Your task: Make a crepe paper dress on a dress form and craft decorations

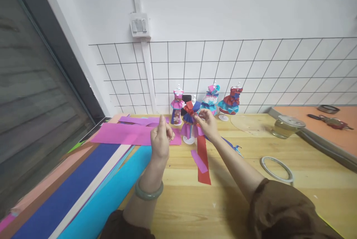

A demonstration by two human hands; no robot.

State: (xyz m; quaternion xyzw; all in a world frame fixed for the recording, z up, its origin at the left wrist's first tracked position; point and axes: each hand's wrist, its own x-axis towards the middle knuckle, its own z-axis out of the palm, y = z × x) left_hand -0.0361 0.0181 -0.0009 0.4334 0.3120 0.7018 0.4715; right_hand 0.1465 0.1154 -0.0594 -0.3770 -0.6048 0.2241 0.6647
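A miniature dress of red, blue and purple crepe paper [190,120] is on a small white dress stand [189,141] in front of me. At its right side, my right hand [208,123] has its thumb and fingers closed on the dress edge near the waist. My left hand [161,140] is held up to the left of the dress, apart from it. Its thumb points up and its fingers are curled, with nothing seen in them. A red paper strip [205,161] and a small purple strip [198,160] lie below the dress.
Behind stand a pink dress [177,101], a white-and-blue dress [210,99] and a red-and-blue dress [233,99]. Several crepe paper sheets [122,133] cover the table's left. To the right are a lidded glass jar [287,126], a pale ring [279,168] and keys [334,122].
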